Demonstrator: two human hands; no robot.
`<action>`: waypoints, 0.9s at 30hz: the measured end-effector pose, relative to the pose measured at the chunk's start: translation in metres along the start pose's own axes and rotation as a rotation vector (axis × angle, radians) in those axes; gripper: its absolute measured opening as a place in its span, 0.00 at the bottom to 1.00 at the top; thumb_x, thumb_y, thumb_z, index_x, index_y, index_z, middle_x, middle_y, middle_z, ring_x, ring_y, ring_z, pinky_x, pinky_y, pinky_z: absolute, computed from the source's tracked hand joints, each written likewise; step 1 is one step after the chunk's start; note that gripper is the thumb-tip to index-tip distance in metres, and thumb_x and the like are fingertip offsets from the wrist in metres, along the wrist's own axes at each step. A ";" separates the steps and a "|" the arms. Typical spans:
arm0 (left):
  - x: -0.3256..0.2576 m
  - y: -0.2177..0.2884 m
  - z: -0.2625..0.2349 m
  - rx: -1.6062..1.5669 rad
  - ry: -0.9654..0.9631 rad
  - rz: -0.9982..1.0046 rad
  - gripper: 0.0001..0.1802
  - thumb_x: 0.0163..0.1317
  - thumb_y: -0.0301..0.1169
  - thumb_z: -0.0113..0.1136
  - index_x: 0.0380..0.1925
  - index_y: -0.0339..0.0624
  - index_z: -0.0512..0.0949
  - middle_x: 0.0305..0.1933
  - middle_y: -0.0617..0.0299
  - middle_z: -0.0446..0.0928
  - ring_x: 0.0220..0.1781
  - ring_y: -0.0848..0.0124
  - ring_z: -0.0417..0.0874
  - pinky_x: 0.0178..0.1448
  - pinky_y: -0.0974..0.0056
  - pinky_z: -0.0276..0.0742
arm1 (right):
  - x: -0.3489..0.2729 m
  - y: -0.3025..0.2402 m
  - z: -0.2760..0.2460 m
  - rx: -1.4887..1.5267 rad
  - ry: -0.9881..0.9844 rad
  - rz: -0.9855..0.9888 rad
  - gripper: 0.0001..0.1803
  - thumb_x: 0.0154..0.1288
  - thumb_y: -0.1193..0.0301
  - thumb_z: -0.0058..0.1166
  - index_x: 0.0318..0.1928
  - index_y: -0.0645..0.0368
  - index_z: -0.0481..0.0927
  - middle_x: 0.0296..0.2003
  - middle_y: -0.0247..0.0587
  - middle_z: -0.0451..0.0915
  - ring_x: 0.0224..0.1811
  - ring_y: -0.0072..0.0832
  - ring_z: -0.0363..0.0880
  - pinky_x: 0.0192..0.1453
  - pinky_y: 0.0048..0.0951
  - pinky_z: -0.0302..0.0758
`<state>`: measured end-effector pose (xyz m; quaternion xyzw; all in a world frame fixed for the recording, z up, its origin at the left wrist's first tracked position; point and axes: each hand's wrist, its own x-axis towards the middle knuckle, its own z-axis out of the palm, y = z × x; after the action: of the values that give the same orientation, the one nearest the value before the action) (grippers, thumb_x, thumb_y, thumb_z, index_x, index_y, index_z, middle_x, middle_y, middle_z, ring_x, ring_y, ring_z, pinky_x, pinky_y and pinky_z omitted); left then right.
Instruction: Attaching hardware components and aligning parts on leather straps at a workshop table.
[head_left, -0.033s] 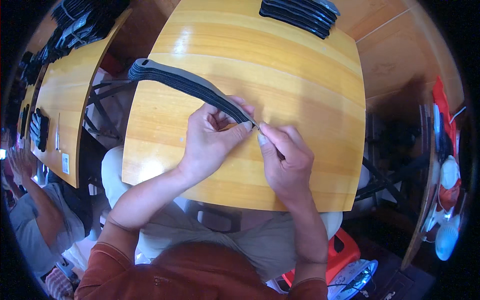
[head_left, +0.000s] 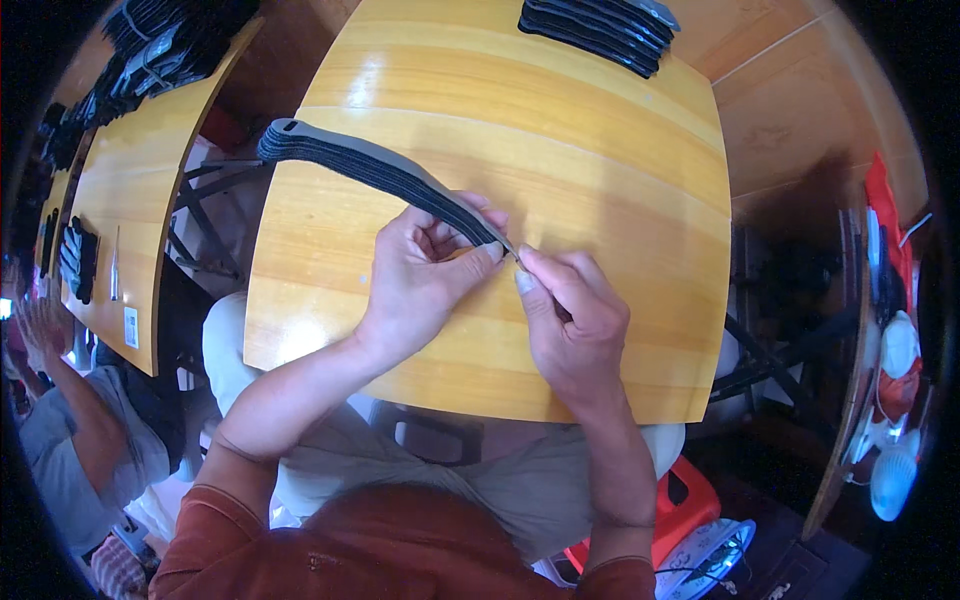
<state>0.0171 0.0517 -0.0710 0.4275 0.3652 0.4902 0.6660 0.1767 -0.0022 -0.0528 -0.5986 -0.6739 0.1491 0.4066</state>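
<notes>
My left hand (head_left: 425, 268) is closed around the near end of a thick stack of long black strips (head_left: 375, 170). The top strip is grey, with a small dark slot at its far, rounded end. From my grip the stack reaches up and to the left above the table. Thumb and forefinger of my right hand (head_left: 573, 303) are pinched at the thin tip of the strips, just right of my left thumb. Exactly how many layers sit in that pinch is hidden by the fingertips.
Folded black bundles (head_left: 600, 32) lie at the far edge of the wooden table (head_left: 620, 200). On the left, a second table (head_left: 130, 190) carries more black stacks and a thin tool, with a co-worker's hand (head_left: 45, 325) beside it. A red stool (head_left: 690, 505) stands at lower right.
</notes>
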 end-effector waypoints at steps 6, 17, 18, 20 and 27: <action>-0.002 0.000 -0.001 -0.065 -0.014 -0.018 0.21 0.60 0.15 0.63 0.53 0.32 0.72 0.48 0.56 0.82 0.47 0.76 0.83 0.54 0.69 0.81 | -0.001 0.002 0.000 0.102 -0.025 -0.011 0.11 0.63 0.81 0.61 0.46 0.65 0.84 0.32 0.43 0.81 0.28 0.25 0.78 0.30 0.25 0.72; -0.002 0.001 -0.001 -0.050 -0.013 -0.025 0.20 0.61 0.15 0.62 0.53 0.32 0.72 0.48 0.56 0.82 0.47 0.76 0.83 0.53 0.69 0.81 | -0.002 0.002 -0.001 0.056 -0.055 0.020 0.11 0.62 0.80 0.62 0.46 0.63 0.85 0.31 0.42 0.80 0.29 0.27 0.79 0.31 0.26 0.73; -0.002 0.001 0.000 -0.065 -0.010 -0.031 0.20 0.61 0.15 0.62 0.53 0.32 0.72 0.48 0.57 0.82 0.47 0.76 0.82 0.53 0.69 0.81 | -0.003 0.003 0.000 0.019 -0.041 -0.005 0.11 0.62 0.80 0.62 0.46 0.62 0.85 0.31 0.42 0.79 0.28 0.28 0.79 0.30 0.27 0.74; -0.002 0.002 0.000 -0.066 -0.007 -0.039 0.20 0.62 0.15 0.62 0.53 0.32 0.72 0.48 0.57 0.82 0.47 0.76 0.82 0.53 0.69 0.81 | -0.003 0.003 0.001 -0.018 -0.028 -0.029 0.11 0.62 0.80 0.62 0.46 0.62 0.85 0.30 0.42 0.79 0.28 0.30 0.80 0.30 0.28 0.74; -0.007 -0.001 0.005 -0.008 -0.024 -0.023 0.18 0.62 0.15 0.61 0.52 0.32 0.73 0.47 0.57 0.82 0.47 0.76 0.82 0.54 0.69 0.81 | -0.004 0.002 0.009 -0.170 0.043 -0.058 0.12 0.61 0.79 0.64 0.45 0.60 0.85 0.30 0.41 0.78 0.26 0.32 0.80 0.28 0.30 0.75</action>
<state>0.0197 0.0435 -0.0701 0.4264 0.3599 0.4790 0.6777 0.1711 -0.0030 -0.0618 -0.6142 -0.6924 0.0664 0.3728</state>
